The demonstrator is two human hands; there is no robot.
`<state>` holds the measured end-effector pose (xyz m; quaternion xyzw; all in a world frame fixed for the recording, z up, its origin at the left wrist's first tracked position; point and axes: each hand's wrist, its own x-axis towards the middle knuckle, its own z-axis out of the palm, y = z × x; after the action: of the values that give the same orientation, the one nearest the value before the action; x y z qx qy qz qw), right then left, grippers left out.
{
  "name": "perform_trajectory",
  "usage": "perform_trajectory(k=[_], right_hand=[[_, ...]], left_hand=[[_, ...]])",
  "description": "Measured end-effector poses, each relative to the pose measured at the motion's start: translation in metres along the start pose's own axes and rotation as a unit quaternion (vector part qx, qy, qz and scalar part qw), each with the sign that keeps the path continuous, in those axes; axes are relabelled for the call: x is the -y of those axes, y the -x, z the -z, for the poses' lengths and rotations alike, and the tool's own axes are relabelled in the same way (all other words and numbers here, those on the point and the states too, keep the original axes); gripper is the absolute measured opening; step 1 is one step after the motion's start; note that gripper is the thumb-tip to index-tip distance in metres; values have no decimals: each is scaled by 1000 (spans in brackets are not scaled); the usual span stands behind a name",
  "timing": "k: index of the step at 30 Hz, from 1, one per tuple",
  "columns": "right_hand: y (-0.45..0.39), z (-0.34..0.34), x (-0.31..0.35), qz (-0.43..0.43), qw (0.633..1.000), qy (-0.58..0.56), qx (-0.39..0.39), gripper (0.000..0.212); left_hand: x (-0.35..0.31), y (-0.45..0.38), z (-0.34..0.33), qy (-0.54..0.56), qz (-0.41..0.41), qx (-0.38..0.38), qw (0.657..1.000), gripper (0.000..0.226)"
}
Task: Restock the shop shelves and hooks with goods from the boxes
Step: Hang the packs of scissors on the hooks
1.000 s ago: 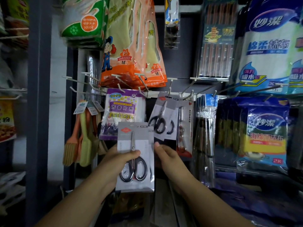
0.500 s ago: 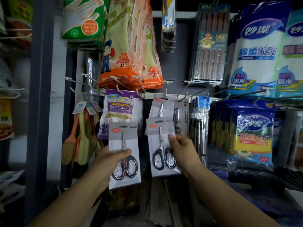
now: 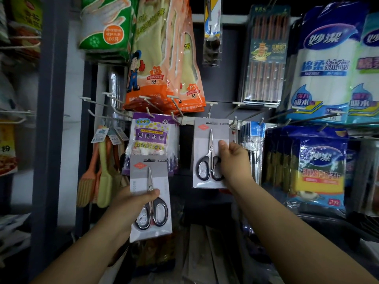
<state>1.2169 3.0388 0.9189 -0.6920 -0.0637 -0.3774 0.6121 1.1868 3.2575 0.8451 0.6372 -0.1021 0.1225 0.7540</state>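
Pinching a carded pair of scissors (image 3: pixel 209 154) by its right edge, the right hand (image 3: pixel 233 160) holds it up at the white hook rail (image 3: pixel 185 120), while the left hand (image 3: pixel 131 208) grips a second scissors card (image 3: pixel 150 198) lower, below-left of that rail, in front of the purple sachet packs (image 3: pixel 150 138).

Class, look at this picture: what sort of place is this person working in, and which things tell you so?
Most likely a small household-goods shop: packaged rubber gloves and cleaning cloths hang on display hooks, and each hand holds a carded pair of scissors.
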Motion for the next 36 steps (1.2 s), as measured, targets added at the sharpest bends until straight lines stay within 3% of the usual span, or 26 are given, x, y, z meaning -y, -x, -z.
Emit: perform_trajectory(k=[9, 23, 36], right_hand=[[-7, -9, 9, 55, 998, 25, -3, 25], [-20, -18, 8, -13, 1000, -25, -14, 28], [-12, -10, 21, 15, 997, 71, -39, 39]], left_hand=[[5, -2, -3, -1, 13, 1, 1000, 22], [5, -1, -10, -12, 6, 30, 999, 20], [9, 0, -10, -5, 17, 26, 1000, 23]])
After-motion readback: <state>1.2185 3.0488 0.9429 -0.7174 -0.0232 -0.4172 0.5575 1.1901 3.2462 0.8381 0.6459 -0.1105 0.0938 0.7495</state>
